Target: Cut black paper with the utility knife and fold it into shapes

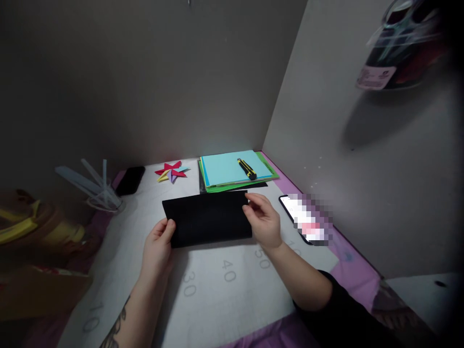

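Note:
Between my two hands a sheet of black paper (210, 220) is held up over the white mat, its long side running left to right. My left hand (159, 241) pinches its lower left edge, thumb in front. At the right edge, near the top corner, my right hand (264, 220) grips it between thumb and fingers. The paper looks folded, though its dark surface hides any crease. Behind it lies a stack of coloured paper (221, 166), light blue on top, with a yellow and black utility knife (247, 169) on it.
Numbers mark the white mat (210, 299). A multicoloured folded paper star (172, 171) and a dark phone (130, 180) lie at the back left, near a clear cup (105, 200) of strips. A lit phone (302, 217) is on the right. A container (391, 63) hangs on the right wall.

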`<state>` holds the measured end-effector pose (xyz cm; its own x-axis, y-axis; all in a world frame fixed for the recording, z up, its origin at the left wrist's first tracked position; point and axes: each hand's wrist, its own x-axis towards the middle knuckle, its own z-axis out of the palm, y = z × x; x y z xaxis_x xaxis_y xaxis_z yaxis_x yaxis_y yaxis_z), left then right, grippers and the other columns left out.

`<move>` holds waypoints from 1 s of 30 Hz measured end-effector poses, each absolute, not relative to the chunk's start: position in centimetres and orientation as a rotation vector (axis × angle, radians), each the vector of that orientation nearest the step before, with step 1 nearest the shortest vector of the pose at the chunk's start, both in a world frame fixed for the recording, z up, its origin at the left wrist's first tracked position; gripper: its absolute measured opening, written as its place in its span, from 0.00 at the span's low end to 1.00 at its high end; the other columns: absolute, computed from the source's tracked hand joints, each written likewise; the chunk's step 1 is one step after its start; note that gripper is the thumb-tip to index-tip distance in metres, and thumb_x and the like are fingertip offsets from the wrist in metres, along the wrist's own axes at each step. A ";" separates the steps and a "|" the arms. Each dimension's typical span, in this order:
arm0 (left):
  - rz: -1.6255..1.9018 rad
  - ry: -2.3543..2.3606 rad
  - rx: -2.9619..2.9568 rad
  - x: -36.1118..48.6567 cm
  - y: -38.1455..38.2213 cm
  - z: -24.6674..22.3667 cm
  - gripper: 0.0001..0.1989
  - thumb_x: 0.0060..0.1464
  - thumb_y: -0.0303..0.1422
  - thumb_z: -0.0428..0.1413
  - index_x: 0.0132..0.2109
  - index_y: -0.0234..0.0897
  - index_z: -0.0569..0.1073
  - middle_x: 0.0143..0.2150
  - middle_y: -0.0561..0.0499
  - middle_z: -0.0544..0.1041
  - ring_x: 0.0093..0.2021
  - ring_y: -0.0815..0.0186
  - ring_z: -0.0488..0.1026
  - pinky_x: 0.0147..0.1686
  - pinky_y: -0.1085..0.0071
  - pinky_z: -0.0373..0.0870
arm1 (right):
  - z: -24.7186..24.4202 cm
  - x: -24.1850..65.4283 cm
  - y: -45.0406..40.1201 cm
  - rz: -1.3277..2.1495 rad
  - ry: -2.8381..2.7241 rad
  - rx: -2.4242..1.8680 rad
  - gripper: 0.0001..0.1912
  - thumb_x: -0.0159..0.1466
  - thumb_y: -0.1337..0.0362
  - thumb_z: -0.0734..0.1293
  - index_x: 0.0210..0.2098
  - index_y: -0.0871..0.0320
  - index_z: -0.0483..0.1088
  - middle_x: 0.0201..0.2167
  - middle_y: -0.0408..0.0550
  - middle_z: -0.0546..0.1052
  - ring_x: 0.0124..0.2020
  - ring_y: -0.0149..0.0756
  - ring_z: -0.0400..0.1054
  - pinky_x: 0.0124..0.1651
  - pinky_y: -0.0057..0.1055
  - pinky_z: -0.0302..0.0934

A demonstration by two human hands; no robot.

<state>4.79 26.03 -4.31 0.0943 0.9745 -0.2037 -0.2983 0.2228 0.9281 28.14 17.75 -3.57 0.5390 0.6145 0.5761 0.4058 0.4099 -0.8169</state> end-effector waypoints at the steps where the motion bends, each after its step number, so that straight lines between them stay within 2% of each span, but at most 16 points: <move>1: 1.135 1.030 0.847 4.8 26.0 -4.3 0.21 0.37 0.42 0.68 0.38 0.36 0.77 0.28 0.54 0.77 0.26 0.70 0.70 0.28 0.75 0.64 | -3.5 28.1 17.7 0.167 -1.062 -1.205 0.15 0.60 0.67 0.67 0.46 0.46 0.74 0.44 0.47 0.73 0.36 0.35 0.67 0.35 0.34 0.64; 7: 1.148 1.031 0.825 4.9 26.0 -4.1 0.21 0.37 0.42 0.69 0.37 0.35 0.77 0.28 0.54 0.77 0.25 0.72 0.69 0.27 0.77 0.64 | -3.6 28.0 17.6 0.194 -1.050 -1.215 0.17 0.60 0.68 0.67 0.48 0.46 0.74 0.45 0.48 0.73 0.35 0.33 0.66 0.34 0.32 0.64; 15: 1.151 1.029 0.833 4.8 26.0 -4.2 0.22 0.36 0.42 0.69 0.37 0.34 0.77 0.28 0.53 0.77 0.29 0.67 0.73 0.29 0.75 0.66 | -3.7 28.1 17.6 0.206 -1.043 -1.220 0.16 0.60 0.67 0.67 0.48 0.48 0.74 0.45 0.48 0.73 0.34 0.32 0.66 0.33 0.30 0.64; 22: 1.136 1.016 0.839 4.7 26.0 -4.3 0.22 0.38 0.42 0.68 0.40 0.34 0.77 0.30 0.52 0.78 0.32 0.65 0.74 0.33 0.72 0.68 | -3.7 28.1 17.7 0.191 -1.039 -1.219 0.16 0.60 0.68 0.67 0.47 0.50 0.74 0.44 0.49 0.73 0.33 0.31 0.66 0.32 0.29 0.65; 30: 1.161 1.000 0.864 4.9 25.7 -4.2 0.20 0.39 0.42 0.68 0.38 0.34 0.78 0.29 0.52 0.78 0.31 0.66 0.73 0.30 0.75 0.65 | -4.2 28.4 18.1 0.225 -0.993 -1.228 0.16 0.59 0.67 0.68 0.46 0.51 0.75 0.44 0.48 0.73 0.34 0.31 0.65 0.35 0.30 0.65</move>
<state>4.90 25.67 -4.21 0.0995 0.9798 -0.1738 -0.3171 0.1967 0.9277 28.45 18.05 -4.21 0.5830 0.6316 0.5111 0.3498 0.3727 -0.8595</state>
